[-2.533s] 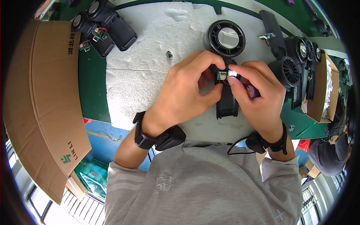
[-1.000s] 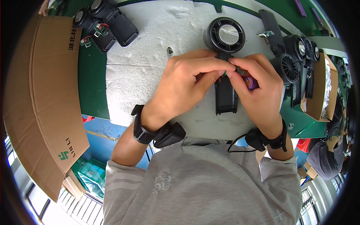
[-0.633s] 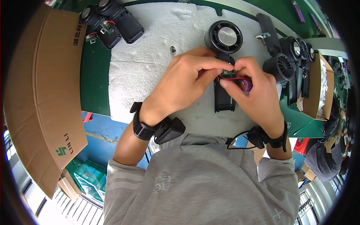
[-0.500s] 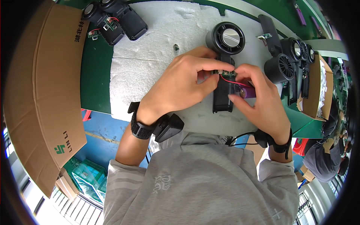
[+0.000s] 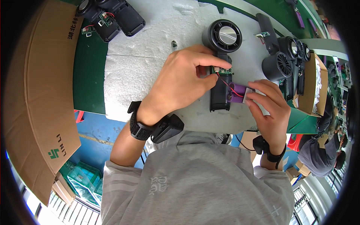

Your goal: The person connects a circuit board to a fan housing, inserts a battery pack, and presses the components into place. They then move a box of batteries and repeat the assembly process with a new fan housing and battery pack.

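Clock hours are read from the fan handle at centre, with twelve pointing away from the wearer.

Item: grey short-sleeved shirt [image 5: 195,183], six o'clock, nearest the camera. 
Item: black wrist devices on straps, one at eight [image 5: 167,128], the other between four and five [image 5: 268,148]. 
Item: right hand [image 5: 272,107], three o'clock, fingertips gripping the white end of a purple battery cell [image 5: 236,93]. The cell lies on its side, its inner end at the handle's right edge. 
Item: left hand [image 5: 183,77], ten o'clock, thumb and forefinger pinching a small green circuit board [image 5: 227,70] at the upper part of the handle. 
Item: red wire [image 5: 229,87], running from board to cell. 
Item: black handheld fan, its handle [image 5: 220,99] upright on the clock's axis, its round head [image 5: 222,35] at twelve with a silver centre disc. 
Item: white foam slab [image 5: 138,75], under the fan, on a green table [image 5: 90,80]. 
Item: large brown cardboard [image 5: 45,93], nine o'clock. 
Item: group of black fans [image 5: 277,65], two o'clock; open carton [image 5: 309,88] with white contents beyond, three o'clock. 
Item: two black fan bodies [image 5: 127,20], ten o'clock, green boards wired beside them. 
Item: green crate [image 5: 88,172], eight o'clock, below table level. 
Item: another person [image 5: 318,157], four o'clock, in dark grey.
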Demonstrator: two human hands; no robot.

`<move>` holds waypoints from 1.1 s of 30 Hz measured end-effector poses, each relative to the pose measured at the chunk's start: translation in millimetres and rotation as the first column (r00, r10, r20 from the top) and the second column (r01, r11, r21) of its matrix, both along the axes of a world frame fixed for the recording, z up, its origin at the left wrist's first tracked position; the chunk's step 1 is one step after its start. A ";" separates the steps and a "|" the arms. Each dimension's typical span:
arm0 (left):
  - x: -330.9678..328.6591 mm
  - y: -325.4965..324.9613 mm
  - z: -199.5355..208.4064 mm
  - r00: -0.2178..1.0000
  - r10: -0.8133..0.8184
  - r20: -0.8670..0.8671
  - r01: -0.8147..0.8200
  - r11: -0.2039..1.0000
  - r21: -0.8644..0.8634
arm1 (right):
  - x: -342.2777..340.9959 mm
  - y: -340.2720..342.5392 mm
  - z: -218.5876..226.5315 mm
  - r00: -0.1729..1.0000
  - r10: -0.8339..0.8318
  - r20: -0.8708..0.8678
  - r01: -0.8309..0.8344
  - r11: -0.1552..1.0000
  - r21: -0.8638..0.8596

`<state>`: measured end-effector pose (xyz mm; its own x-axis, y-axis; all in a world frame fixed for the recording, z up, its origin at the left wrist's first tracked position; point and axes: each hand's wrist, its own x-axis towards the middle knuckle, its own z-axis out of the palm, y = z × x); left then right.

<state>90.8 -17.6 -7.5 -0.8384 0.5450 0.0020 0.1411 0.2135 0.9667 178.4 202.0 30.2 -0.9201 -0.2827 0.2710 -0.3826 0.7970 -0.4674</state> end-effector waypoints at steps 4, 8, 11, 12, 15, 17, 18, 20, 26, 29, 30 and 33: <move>4.1 4.3 -2.4 0.996 0.064 -0.061 -0.062 0.998 0.025 | 5.0 0.5 0.2 0.995 -0.040 0.093 0.044 0.998 -0.042; 5.7 6.5 -3.6 0.988 0.090 -0.127 -0.087 0.996 0.031 | 7.8 -4.5 3.7 0.990 -0.061 0.127 0.062 0.998 -0.009; 5.9 7.0 -5.5 0.987 0.090 -0.135 -0.086 0.996 0.037 | 6.0 -5.2 4.4 0.994 -0.029 0.105 0.027 0.999 0.018; 6.0 7.3 -5.9 0.986 0.090 -0.141 -0.085 0.996 0.038 | 5.4 -5.4 4.7 0.996 -0.012 0.093 0.010 1.000 0.028; 5.0 6.9 -6.9 0.984 0.085 -0.154 -0.080 0.996 0.038 | 4.7 -9.3 6.2 0.996 -0.018 0.088 0.014 0.999 0.048; 4.5 6.5 -7.4 0.984 0.082 -0.161 -0.077 0.996 0.039 | 5.0 -11.1 6.5 0.996 -0.021 0.085 0.016 0.998 0.059; 4.4 6.2 -7.6 0.985 0.077 -0.154 -0.072 0.997 0.041 | 5.4 -11.6 6.2 0.996 -0.027 0.084 0.022 0.998 0.060; 4.1 5.4 -7.6 0.987 0.068 -0.143 -0.063 0.997 0.042 | 6.0 -12.1 4.9 0.996 -0.039 0.081 0.034 0.998 0.059; 3.9 5.9 -8.8 0.985 0.066 -0.157 -0.059 0.997 0.049 | 5.4 -4.2 2.5 0.983 -0.124 0.136 0.126 0.992 -0.002; 4.4 5.4 -9.0 0.985 0.056 -0.161 -0.047 0.997 0.059 | 5.1 -2.9 5.8 0.974 -0.097 0.204 0.107 0.994 -0.036; 4.6 5.4 -8.6 0.986 0.053 -0.158 -0.045 0.997 0.055 | 5.3 -2.2 4.6 0.976 -0.091 0.197 0.100 0.994 -0.033; 5.3 4.5 -6.8 0.987 0.051 -0.151 -0.044 0.998 0.046 | 6.2 -1.5 3.2 0.980 -0.077 0.182 0.083 0.996 -0.028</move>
<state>96.1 -13.1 -14.3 -0.8515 0.5014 0.1534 0.2774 0.1824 0.9433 184.7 200.6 33.4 -0.9741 -0.1993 0.1066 -0.2248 0.8036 -0.5512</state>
